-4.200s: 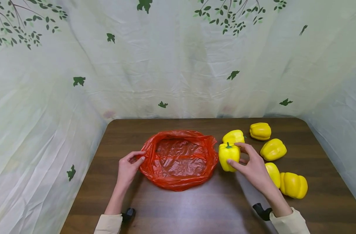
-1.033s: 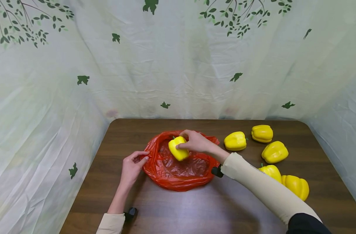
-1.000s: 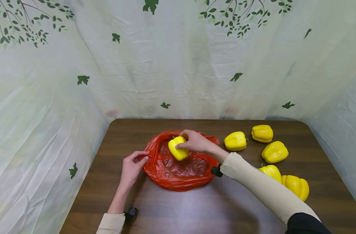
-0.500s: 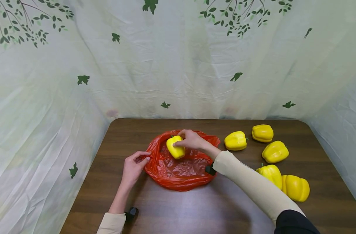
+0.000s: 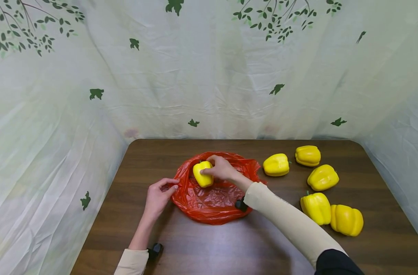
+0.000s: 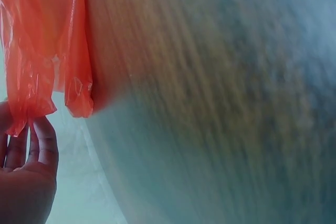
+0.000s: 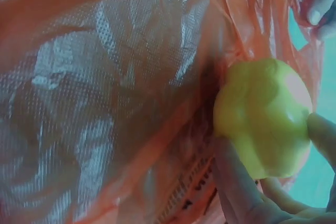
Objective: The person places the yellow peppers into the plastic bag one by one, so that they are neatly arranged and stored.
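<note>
A red plastic bag [image 5: 212, 217] lies on the table with its mouth spread wide toward the head camera. My left hand [image 5: 158, 196] pinches the bag's left rim between thumb and fingers; in the left wrist view the thin red film [image 6: 34, 77] hangs from those fingertips. Inside the bag's mouth, at its left side, my right hand [image 5: 222, 168] grips a yellow bell pepper [image 5: 203, 175] with its green stem toward the back. The right wrist view shows fingers and thumb around the pepper [image 7: 262, 119], right beside the bag's inner wall.
Several more yellow bell peppers lie on the right of the brown wooden table [image 5: 229, 252], such as one pepper [image 5: 276, 165] near the bag and another pepper [image 5: 346, 220] at the front right. A pale leaf-patterned cloth [image 5: 209, 76] surrounds the back and sides.
My right hand has taken a yellow bell pepper from the bag's right side into its mouth, then shifted slightly left toward the left rim. My left hand has kept its pinch on the bag.
</note>
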The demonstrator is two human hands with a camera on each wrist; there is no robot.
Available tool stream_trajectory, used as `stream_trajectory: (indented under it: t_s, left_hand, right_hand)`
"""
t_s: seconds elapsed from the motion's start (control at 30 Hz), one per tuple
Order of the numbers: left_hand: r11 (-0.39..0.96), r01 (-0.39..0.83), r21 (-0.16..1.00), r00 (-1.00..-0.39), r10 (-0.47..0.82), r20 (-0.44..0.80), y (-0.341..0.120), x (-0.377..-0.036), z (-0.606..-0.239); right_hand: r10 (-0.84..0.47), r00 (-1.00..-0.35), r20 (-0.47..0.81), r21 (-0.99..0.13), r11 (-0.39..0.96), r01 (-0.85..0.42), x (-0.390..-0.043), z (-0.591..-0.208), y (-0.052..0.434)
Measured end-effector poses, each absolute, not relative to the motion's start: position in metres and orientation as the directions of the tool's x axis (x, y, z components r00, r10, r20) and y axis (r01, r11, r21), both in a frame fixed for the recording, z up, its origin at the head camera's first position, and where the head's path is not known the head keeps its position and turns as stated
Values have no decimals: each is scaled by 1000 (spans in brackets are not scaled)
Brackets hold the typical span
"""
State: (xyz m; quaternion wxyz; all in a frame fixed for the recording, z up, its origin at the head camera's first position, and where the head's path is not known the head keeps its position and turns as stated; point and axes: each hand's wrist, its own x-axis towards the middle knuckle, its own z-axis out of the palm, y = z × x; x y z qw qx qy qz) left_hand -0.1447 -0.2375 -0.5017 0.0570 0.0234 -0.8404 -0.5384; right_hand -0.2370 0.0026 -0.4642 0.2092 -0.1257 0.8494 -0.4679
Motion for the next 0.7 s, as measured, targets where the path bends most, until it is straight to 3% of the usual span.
stream_trajectory:
  t_s: [0.7]
  left_hand:
    - [454,27,891,-995,-69,66,-237,-144,-504]
  right_hand:
    - [-279,-928,-248,-873,480,89,-235,-479,-15]
